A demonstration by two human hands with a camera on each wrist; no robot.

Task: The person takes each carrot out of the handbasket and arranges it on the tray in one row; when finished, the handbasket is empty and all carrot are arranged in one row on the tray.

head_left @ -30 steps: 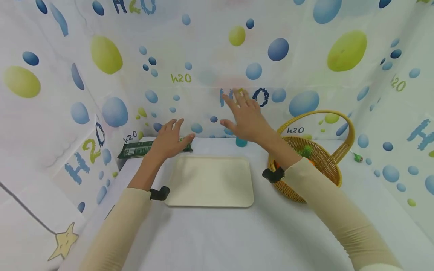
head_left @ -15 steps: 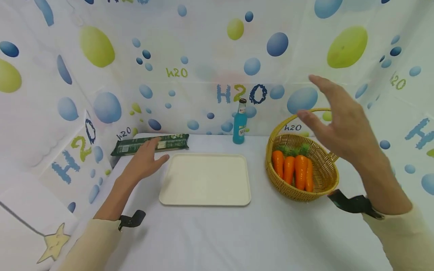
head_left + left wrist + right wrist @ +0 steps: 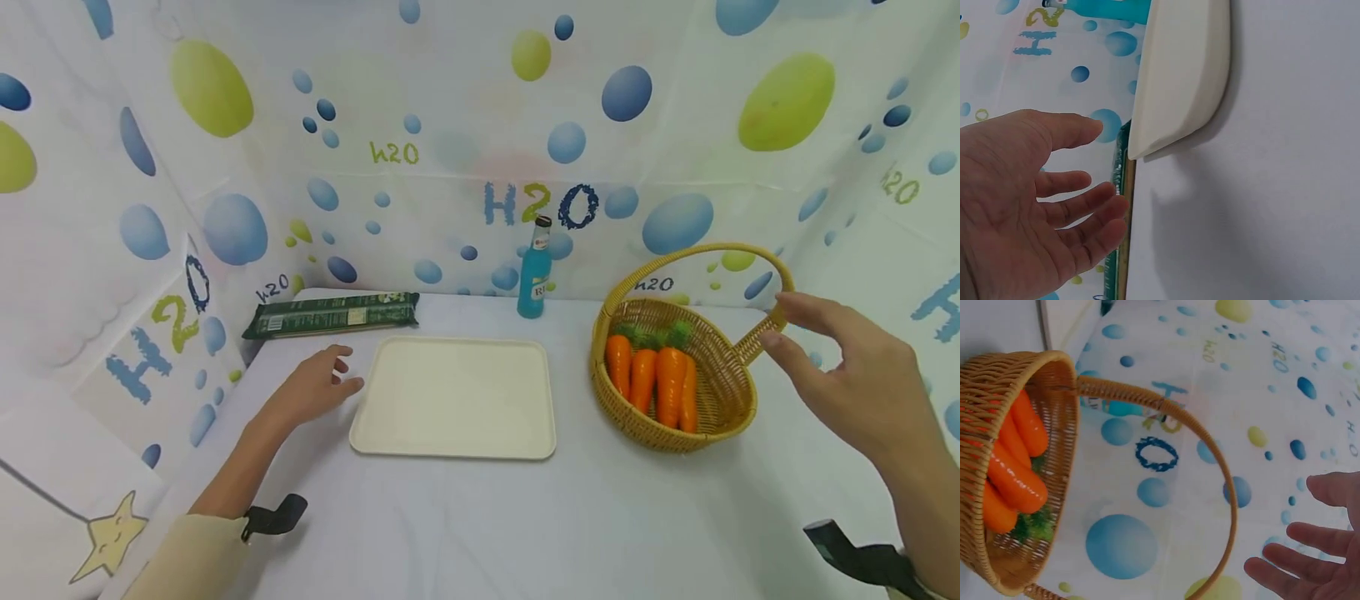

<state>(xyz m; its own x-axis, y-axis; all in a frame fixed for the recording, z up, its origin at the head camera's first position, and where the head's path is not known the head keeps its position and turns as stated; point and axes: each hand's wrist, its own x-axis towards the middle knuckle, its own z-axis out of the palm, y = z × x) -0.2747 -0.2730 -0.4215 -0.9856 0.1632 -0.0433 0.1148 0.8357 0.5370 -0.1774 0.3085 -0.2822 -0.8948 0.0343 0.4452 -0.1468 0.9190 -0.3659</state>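
Note:
My left hand [image 3: 311, 387] hovers by the left edge of a cream tray [image 3: 453, 398], its fingers loosely bent and holding nothing. In the left wrist view the palm shows bare beside the tray's corner [image 3: 1179, 81]. My right hand [image 3: 862, 375] is at the right of a woven basket [image 3: 637, 425], thumb and fingers spread apart near its arched handle [image 3: 701, 250]. Several orange carrots [image 3: 667, 383] with green tops lie inside the basket. The right wrist view shows the right hand [image 3: 1316, 556] with nothing in it, apart from the handle [image 3: 1210, 444].
A blue bottle [image 3: 534, 275] stands upright at the back, behind the tray. A long dark green packet [image 3: 333, 315] lies at the back left. A patterned cloth [image 3: 450, 100] hangs behind and at both sides of the white tabletop [image 3: 450, 525].
My right hand has swept right and down, from in front of the bottle to beside the basket handle. My left hand has drawn back left and lower, off the green packet.

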